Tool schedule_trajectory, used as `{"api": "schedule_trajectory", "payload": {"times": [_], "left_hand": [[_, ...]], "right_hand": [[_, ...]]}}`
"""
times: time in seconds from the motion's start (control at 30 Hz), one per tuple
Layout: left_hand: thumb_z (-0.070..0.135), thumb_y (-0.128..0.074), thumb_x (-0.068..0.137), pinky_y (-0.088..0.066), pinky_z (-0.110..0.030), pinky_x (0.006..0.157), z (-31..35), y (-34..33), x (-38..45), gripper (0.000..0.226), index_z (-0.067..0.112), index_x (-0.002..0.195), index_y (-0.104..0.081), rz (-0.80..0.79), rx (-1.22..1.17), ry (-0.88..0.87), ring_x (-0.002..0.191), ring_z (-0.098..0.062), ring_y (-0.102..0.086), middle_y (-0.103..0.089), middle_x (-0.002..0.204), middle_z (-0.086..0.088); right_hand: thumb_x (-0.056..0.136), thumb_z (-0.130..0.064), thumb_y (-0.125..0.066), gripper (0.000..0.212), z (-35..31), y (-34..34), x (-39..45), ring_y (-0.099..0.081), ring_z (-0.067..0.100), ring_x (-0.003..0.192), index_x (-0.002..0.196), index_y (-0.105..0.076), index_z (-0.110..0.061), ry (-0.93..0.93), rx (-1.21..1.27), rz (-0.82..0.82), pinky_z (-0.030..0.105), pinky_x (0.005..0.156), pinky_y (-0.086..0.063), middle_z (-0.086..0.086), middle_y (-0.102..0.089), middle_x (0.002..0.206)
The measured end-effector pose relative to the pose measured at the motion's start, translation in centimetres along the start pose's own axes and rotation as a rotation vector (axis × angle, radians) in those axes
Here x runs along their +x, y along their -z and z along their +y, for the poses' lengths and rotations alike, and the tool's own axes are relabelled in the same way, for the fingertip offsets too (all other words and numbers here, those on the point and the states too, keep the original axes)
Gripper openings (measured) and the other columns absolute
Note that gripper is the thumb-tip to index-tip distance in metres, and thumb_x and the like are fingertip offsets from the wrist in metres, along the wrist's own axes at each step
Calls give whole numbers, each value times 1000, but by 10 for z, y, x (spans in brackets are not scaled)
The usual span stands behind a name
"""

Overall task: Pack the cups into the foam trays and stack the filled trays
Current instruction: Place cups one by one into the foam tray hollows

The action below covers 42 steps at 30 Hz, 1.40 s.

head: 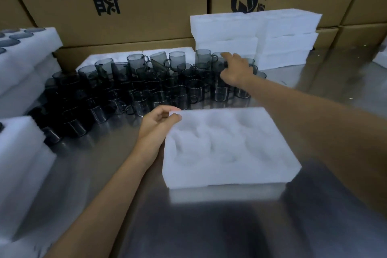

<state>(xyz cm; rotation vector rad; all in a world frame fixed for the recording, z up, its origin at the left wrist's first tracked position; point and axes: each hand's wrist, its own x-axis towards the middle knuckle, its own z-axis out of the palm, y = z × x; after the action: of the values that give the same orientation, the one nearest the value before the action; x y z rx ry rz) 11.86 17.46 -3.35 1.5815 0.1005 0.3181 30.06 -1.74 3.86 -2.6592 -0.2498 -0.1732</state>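
A white foam tray (230,148) with empty round pockets lies in front of me on the metal table. My left hand (156,125) pinches its far left corner. Behind it stands a dense crowd of several smoky grey glass cups (134,86) with handles, some stacked on others. My right hand (235,70) reaches over the right end of that crowd, fingers extended and spread above a cup (217,58) in the back row. Whether the fingers touch it is unclear.
Stacked empty foam trays (255,35) stand at the back right. Filled tray stacks (25,56) sit at the left edge, with more foam (18,163) at the near left. Large cardboard boxes (134,0) wall off the back. The steel table (209,222) reflects light.
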Motion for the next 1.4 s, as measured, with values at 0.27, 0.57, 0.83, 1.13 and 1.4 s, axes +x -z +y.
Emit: {"api": "schedule_trajectory", "payload": {"times": [0.27, 0.57, 0.83, 1.13, 1.4], "left_hand": [[14, -70, 87, -53, -22, 73, -2, -1, 11, 7, 20, 88, -73, -21, 30, -1, 82, -9, -67, -71, 95, -9], [24, -65, 89, -50, -35, 88, 8, -4, 0, 11, 19, 88, -75, -30, 43, 26, 92, -14, -67, -73, 96, -3], [63, -57, 87, -46, -47, 104, 18, 0, -16, 61, 15, 123, -68, -204, -183, 101, 115, -28, -64, -69, 121, -12], [75, -65, 76, -44, -46, 108, 24, 0, -22, 65, 28, 120, -70, -229, -128, 171, 113, -22, -67, -72, 118, -4], [62, -66, 81, -41, -44, 111, 23, -3, -17, 52, 27, 119, -71, -158, -115, 163, 120, -19, -62, -70, 123, 0]], "right_hand": [[94, -15, -59, 18, 20, -7, 24, -54, 27, 89, 109, -58, -5, 75, 170, 254, 28, 72, -40, 16, -62, 108], [77, -22, -82, 28, -25, 31, -118, -61, 8, 78, 67, -60, -35, 352, 507, 89, 11, 72, -44, -11, -61, 86], [77, -31, -80, 26, -49, -8, -179, -54, 11, 81, 79, -57, -20, 414, 413, 53, 22, 69, -46, -2, -49, 97], [75, -33, -82, 30, -52, -16, -175, -54, 9, 73, 79, -57, -18, 370, 449, 150, 24, 65, -46, -7, -52, 89], [77, -40, -81, 33, -46, -23, -172, -56, 10, 80, 78, -61, -13, 340, 495, 114, 18, 69, -42, -6, -56, 87]]}}
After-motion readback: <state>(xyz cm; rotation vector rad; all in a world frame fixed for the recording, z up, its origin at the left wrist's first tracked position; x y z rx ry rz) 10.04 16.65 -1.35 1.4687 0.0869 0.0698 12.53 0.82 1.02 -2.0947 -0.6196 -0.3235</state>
